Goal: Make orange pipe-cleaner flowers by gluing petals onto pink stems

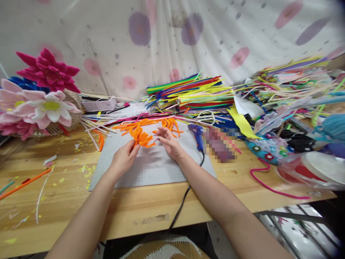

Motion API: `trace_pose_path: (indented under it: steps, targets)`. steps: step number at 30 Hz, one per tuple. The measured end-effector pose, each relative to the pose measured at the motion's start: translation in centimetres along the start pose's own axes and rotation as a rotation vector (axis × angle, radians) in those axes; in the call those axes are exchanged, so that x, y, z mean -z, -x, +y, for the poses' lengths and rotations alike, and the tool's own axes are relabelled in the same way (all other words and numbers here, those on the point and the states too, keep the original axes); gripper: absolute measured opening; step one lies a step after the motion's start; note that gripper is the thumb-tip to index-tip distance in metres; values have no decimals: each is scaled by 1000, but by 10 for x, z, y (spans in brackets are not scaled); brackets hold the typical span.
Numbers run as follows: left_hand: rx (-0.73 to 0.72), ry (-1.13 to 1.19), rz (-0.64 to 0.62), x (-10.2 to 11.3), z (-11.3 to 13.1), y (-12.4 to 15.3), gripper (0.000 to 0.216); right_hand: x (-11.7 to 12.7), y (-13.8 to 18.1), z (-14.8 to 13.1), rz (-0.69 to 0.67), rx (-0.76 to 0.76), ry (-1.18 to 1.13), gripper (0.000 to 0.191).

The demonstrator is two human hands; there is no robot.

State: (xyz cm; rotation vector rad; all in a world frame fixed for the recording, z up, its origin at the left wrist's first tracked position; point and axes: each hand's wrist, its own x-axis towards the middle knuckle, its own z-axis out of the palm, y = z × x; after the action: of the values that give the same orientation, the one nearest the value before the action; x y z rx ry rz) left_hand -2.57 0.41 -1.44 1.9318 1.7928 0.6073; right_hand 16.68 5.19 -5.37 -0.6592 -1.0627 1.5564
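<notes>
Between the thumb and fingers of my left hand (125, 158) is an orange pipe-cleaner flower (140, 136), held by its base with the looped petals fanned upward and to the right. My right hand (169, 142) is just right of the flower, fingers apart and slightly curled; I see nothing in it. Both hands are over a grey cutting mat (151, 176). Loose orange pipe-cleaner pieces (171, 126) lie along the mat's far edge, behind the hands. A blue glue gun (198, 136) rests at the mat's right side, its black cord running to the table's front edge.
Bundles of coloured pipe cleaners (188, 93) are heaped at the back. White-handled scissors (206, 117) lie before them. Finished fuzzy flowers (51, 106) stand at left. A clear plastic tub (312, 169) and a magenta pipe cleaner (277, 189) are at right. Yellow scraps litter the wooden table (67, 201).
</notes>
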Motion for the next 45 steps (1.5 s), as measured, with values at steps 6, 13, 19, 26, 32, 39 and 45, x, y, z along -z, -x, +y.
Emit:
trace_pose_path:
  steps: [6,13,19,26,32,39,45]
  targets:
    - [16,-256,-51,2,7,4,28,-2,0,4,-50,58,50,28]
    - [-243,-165,-78,9,-14,3,34,-17,25,4,1,391,491,23]
    - [-268,-197,-80,21,-16,-2,34,-30,37,-1,-118,541,742,28]
    - [-41,-227,-98,20,-2,-3,28,-27,27,14,-167,234,545,35]
    - [-5,-364,-56,14,12,-3,28,-21,16,23,-148,72,287,46]
    - [-62,-350,4,8,12,-4,24,-20,14,21,-145,81,300,40]
    - [-11,-239,12,10,12,-3,21,-21,15,20,-176,12,238,38]
